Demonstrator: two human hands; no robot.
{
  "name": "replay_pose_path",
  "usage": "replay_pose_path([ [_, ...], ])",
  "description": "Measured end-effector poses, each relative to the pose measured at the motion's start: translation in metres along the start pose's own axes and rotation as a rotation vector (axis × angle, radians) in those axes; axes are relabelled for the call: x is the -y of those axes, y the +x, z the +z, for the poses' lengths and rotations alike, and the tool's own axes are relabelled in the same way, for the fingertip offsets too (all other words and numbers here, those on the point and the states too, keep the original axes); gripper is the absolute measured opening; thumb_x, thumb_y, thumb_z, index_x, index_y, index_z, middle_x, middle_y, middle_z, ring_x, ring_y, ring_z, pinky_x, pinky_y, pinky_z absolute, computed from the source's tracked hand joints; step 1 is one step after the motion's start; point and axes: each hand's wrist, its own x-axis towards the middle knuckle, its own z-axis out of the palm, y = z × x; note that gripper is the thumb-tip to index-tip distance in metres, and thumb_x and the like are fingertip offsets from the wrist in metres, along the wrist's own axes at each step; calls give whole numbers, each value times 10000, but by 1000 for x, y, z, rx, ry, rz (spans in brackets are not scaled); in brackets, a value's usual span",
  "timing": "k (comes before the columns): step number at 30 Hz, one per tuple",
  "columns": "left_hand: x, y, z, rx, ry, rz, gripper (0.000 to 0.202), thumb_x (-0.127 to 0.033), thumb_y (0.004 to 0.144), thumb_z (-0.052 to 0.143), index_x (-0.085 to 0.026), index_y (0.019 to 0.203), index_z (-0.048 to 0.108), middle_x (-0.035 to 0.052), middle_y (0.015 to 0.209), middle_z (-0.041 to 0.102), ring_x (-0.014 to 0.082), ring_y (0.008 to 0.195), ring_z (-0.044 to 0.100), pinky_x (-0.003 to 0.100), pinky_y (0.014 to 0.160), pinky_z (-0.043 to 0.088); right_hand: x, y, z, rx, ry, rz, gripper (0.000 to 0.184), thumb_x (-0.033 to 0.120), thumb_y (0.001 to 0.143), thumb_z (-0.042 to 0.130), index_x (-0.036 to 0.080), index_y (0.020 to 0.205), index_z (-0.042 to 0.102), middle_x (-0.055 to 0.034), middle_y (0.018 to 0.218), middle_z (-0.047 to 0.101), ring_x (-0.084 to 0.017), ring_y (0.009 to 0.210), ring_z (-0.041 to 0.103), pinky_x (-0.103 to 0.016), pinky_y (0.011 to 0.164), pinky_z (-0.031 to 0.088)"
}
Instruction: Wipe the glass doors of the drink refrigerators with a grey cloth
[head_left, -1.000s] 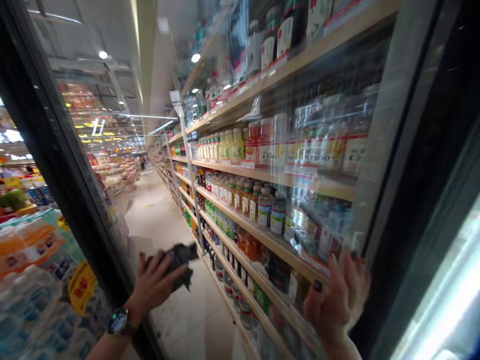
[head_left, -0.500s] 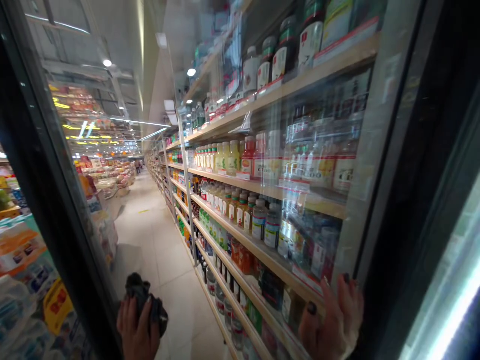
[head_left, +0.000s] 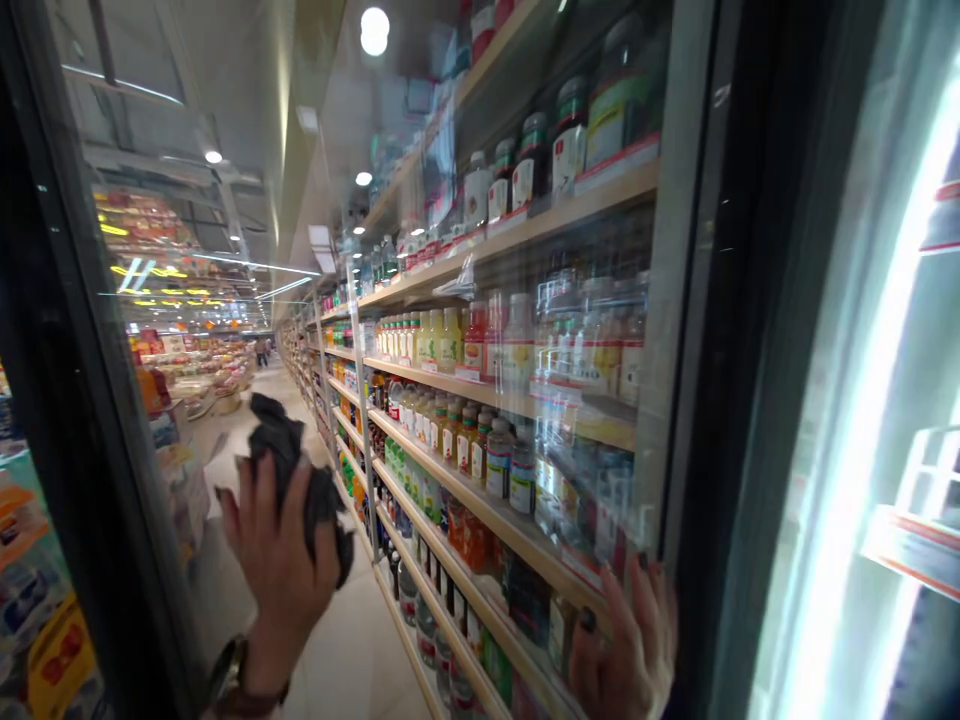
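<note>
Through a large glass door [head_left: 420, 90] with a dark frame, I see shelves of bottled drinks. My left hand [head_left: 281, 560], a watch on its wrist, holds a crumpled black cloth [head_left: 326, 495] against or just before the pane. Its fingers lie over the cloth, which bulges out beyond them at the top and right. At the lower right, my right hand [head_left: 630, 640] is raised near the frame's inner edge, fingers stretched and apart, with nothing in it. Whether its fingertips touch the glass I cannot tell.
The thick dark door frame [head_left: 750, 330] runs down the right, and another dark frame side [head_left: 75, 400] slants on the left. Beyond the right side are a bright light strip [head_left: 840, 420] and a shelf edge with a label [head_left: 915, 550]. A tiled aisle [head_left: 337, 660] stretches ahead.
My left hand has moved up the pane with the black cloth, and its wrist now shows. The view has shifted to the right. My right hand keeps about the same place by the frame.
</note>
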Motion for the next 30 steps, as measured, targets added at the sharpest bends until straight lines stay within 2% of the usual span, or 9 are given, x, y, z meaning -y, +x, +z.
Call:
replay_pose_path([
  [4,-34,-69,10,224,-91,579,703,-338,926,640,-272,1597,443,-4,1766,157,277,1658,70,472,1363,29,-1,1,0,6,11,-5,640,193,973,528,169,1604,425,-182,1667,421,-406,1548,395,-689,1215,382],
  [7,-15,-45,2,372,-77,929,588,-314,931,634,-338,1512,545,-68,1751,216,207,1660,43,425,1360,-22,1,3,-1,12,12,6,628,206,980,525,175,1599,426,-193,1643,449,-407,1546,396,-693,1207,389],
  [12,19,103,-21,128,35,427,583,-245,988,567,-254,1562,468,69,1735,288,314,1636,187,636,1327,79,5,3,-2,35,11,31,632,242,981,546,155,1595,422,-218,1621,463,-420,1546,386,-715,1191,387],
  [14,2,122,-18,24,61,231,628,-241,988,564,-228,1598,414,99,1743,256,359,1631,188,684,1309,113,7,4,-2,32,10,38,643,277,983,563,140,1594,418,-232,1615,461,-421,1548,380,-714,1192,384],
  [17,-43,63,-2,93,-4,336,703,-324,931,627,-248,1599,424,64,1770,159,333,1655,47,598,1350,53,9,5,-1,30,23,50,647,277,994,552,135,1606,394,-238,1608,466,-397,1557,372,-695,1211,372],
  [21,-75,-71,10,374,-28,1103,681,-412,861,667,-354,1526,537,-63,1729,295,238,1655,104,447,1387,3,11,7,-1,25,32,91,625,186,1007,482,162,1621,366,-217,1595,494,-367,1559,378,-692,1209,385],
  [23,-68,-95,8,442,-50,1419,593,-461,874,641,-391,1461,603,-114,1686,373,198,1637,192,403,1392,92,11,7,-1,23,32,91,625,157,1008,447,156,1626,354,-218,1591,499,-363,1563,373,-698,1208,385],
  [26,-56,-44,9,477,-162,1560,561,-430,860,663,-363,1417,645,-99,1659,427,191,1622,243,378,1369,195,11,8,-2,21,38,74,640,130,1003,431,157,1636,339,-212,1594,497,-344,1571,363,-674,1224,379],
  [30,-80,100,13,468,-217,1201,629,-355,926,643,-301,1538,506,6,1689,397,220,1630,219,473,1368,77,12,8,-3,12,47,90,642,161,1016,431,165,1647,312,-197,1612,486,-343,1562,380,-672,1208,407],
])
